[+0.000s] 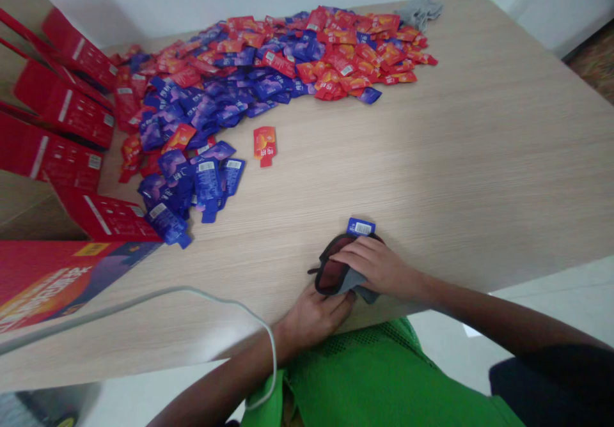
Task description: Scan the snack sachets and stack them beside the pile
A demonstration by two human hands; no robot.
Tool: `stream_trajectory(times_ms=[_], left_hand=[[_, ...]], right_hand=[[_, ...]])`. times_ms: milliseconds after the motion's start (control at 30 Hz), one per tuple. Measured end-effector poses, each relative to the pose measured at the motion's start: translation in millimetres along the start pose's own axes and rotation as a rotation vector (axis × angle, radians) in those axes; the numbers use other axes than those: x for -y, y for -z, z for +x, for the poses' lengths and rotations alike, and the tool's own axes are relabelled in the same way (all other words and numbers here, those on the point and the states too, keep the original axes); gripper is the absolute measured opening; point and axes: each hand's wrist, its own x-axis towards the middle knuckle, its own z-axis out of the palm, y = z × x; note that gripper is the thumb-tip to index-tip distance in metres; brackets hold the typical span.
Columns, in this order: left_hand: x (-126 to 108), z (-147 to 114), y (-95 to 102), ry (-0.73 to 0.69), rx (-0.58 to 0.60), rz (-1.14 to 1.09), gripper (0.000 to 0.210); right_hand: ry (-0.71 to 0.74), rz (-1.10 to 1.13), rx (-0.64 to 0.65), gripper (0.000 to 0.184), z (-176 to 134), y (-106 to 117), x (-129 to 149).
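Dark-framed sunglasses (330, 275) with reddish lenses are held between my two hands near the table's front edge. My left hand (319, 315) grips them from below, its fingertips partly hidden behind the lens. Over the top of the frame lies my right hand (377, 266), its fingers closed around a grey cloth (352, 280) that presses against a lens. Just beyond the glasses, a blue sachet (361, 226) with a barcode lies on the table, partly covered by the frame.
A large heap of red and blue sachets (268, 62) spreads along the back. One red sachet (265, 146) lies apart on the table (432, 158). Red boxes (62, 104) stand at left. A pale cable (192, 289) crosses the front left. A grey rag (419, 11) lies at the back.
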Motion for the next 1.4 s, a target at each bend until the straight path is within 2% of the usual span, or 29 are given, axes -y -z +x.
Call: stream_trajectory(times_ms=[67,133,233,300,400,467,567,667,733,800,900,967,1033,1100,1167,1267,1333,1400], left_hand=[[-1,2,2.6,-0.010,-0.025,-0.002,0.026],[-1,5,6.0,-0.023,-0.054,-0.012,0.026],[-2,9,9.1,-0.033,-0.069,-0.017,0.023],[-2,10,9.0,-0.031,-0.073,-0.011,0.023],[-1,9,6.7,-0.033,-0.079,-0.010,0.024],[-1,8,5.2,-0.034,-0.076,-0.010,0.024],[-1,6,5.1,-0.023,-0.040,-0.007,0.027],[-2,7,7.3,-0.009,-0.013,-0.015,0.027],[-2,8,9.1,-0.012,-0.016,-0.022,0.026],[-2,9,10.0,-0.021,-0.029,-0.028,0.026],[-2,10,8.9,-0.023,-0.053,-0.031,0.026],[-1,9,7.4,-0.016,-0.068,-0.028,0.025],[-1,9,6.4,-0.007,-0.076,-0.027,0.024],[-1,9,6.4,-0.004,-0.080,-0.028,0.023],[-1,10,7.1,-0.002,-0.071,-0.032,0.023],[-1,10,8.5,0.006,-0.032,-0.055,0.023],[-1,9,8.9,0.011,-0.011,-0.065,0.024],[-1,9,8.5,0.009,-0.015,-0.063,0.024]], right_hand=[[-0.029,-0.022,0.002,0.045,4,-6,-12],[-0.067,-0.068,-0.025,0.050,13,-1,-36],[-0.132,-0.163,-0.067,0.056,30,20,-73],[-0.193,-0.223,-0.114,0.058,38,37,-85],[-0.247,-0.234,-0.278,0.058,37,55,-73],[-0.185,-0.178,-0.309,0.055,28,53,-48],[-0.028,-0.098,-0.120,0.048,10,31,-12],[0.001,-0.068,-0.003,0.041,2,5,-7],[-0.044,-0.077,-0.017,0.044,7,-2,-24],[-0.109,-0.121,-0.050,0.050,18,3,-51],[-0.206,-0.218,-0.083,0.055,37,25,-87],[-0.261,-0.255,-0.141,0.057,44,42,-95],[-0.288,-0.243,-0.257,0.056,43,54,-85],[-0.245,-0.179,-0.332,0.054,35,55,-61],[-0.143,-0.098,-0.276,0.053,24,44,-31],[-0.015,-0.026,-0.084,0.049,8,15,0],[-0.004,-0.023,-0.022,0.045,5,-1,1],[-0.039,-0.041,-0.022,0.046,9,-6,-15]])
